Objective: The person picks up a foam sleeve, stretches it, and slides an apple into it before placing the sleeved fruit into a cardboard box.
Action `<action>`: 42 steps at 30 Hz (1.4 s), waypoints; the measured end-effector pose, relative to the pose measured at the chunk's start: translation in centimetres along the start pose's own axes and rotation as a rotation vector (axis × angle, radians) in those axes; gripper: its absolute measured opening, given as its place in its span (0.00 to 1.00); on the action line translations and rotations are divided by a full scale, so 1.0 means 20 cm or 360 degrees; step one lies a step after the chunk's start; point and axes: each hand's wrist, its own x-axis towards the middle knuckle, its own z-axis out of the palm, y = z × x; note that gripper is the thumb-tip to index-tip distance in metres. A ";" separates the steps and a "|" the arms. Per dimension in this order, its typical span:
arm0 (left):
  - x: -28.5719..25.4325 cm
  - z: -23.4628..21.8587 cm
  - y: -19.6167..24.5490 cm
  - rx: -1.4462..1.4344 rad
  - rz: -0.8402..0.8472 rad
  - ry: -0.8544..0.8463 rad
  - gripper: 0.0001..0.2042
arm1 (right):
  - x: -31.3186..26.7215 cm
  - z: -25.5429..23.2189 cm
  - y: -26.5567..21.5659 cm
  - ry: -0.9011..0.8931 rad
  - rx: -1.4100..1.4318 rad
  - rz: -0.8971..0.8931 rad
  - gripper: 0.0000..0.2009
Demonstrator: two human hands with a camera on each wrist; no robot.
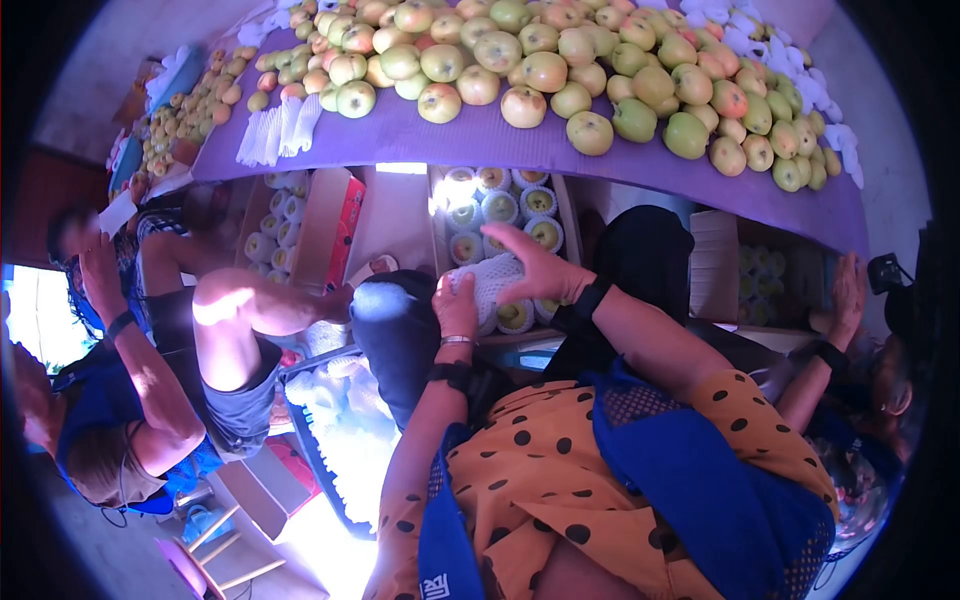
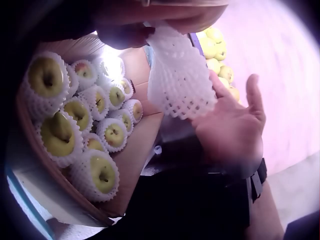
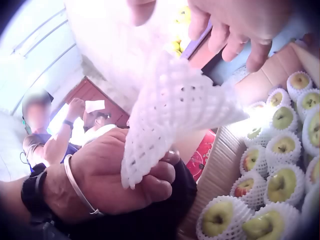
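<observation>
A white foam net sleeve (image 1: 487,282) (image 2: 181,75) (image 3: 175,100) is gripped at one end by the curled fingers of my left hand (image 1: 457,312) (image 2: 165,17) (image 3: 117,170). It looks flattened, and no fruit shows inside. My right hand (image 1: 545,268) (image 2: 230,127) (image 3: 237,25) is spread beside the sleeve's other end, fingers apart and thumb out; whether it touches the net is unclear. Just beyond and below both hands, a cardboard box (image 1: 569,215) (image 2: 142,165) (image 3: 215,170) holds apples (image 1: 543,234) (image 2: 102,175) (image 3: 281,186) in foam nets, set in rows.
Loose apples (image 1: 523,106) cover much of the purple table (image 1: 400,148), with empty foam nets (image 1: 280,130) at its left. More boxes stand left (image 1: 325,225) and right (image 1: 714,265). A crate (image 1: 318,455) of white nets lies by my left knee. People sit on both sides.
</observation>
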 end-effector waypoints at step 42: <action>-0.03 0.02 0.16 -0.1573 -0.0456 -0.0454 0.08 | 0.00 0.16 0.12 -0.0754 0.1051 0.0832 0.22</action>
